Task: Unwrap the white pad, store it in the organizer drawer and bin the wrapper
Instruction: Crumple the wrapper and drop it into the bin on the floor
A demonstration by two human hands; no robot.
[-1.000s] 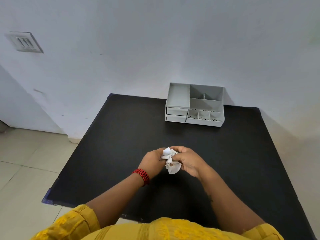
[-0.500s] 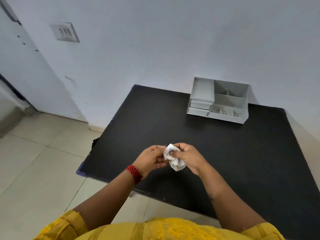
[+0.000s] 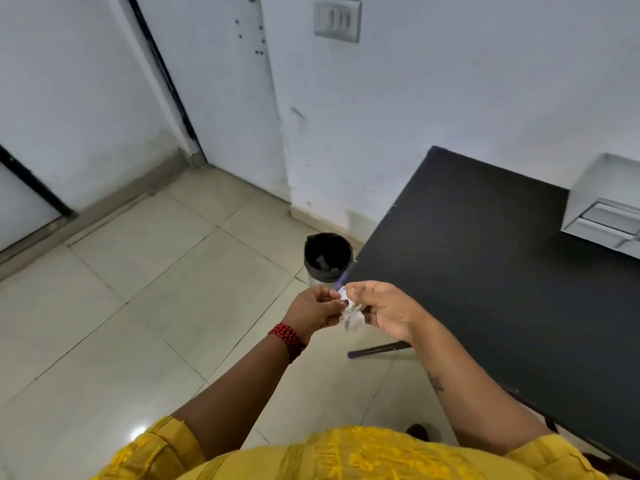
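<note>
A crumpled white wrapper hangs between both my hands, off the table's left edge and above the floor. My left hand, with a red bracelet at the wrist, pinches its left side. My right hand grips its top and right side. A small bin with a black liner stands on the floor just beyond my hands, beside the table corner. The grey organizer sits at the far right on the black table, its two drawers pushed in. No white pad shows.
Pale floor tiles fill the left and middle. A white wall with a switch plate and a door frame stand behind. A table leg shows below my right hand.
The view has swung left, away from the table and toward the floor and bin. Both hands, still holding the wrapper, have moved from above the table to beyond its left edge.
</note>
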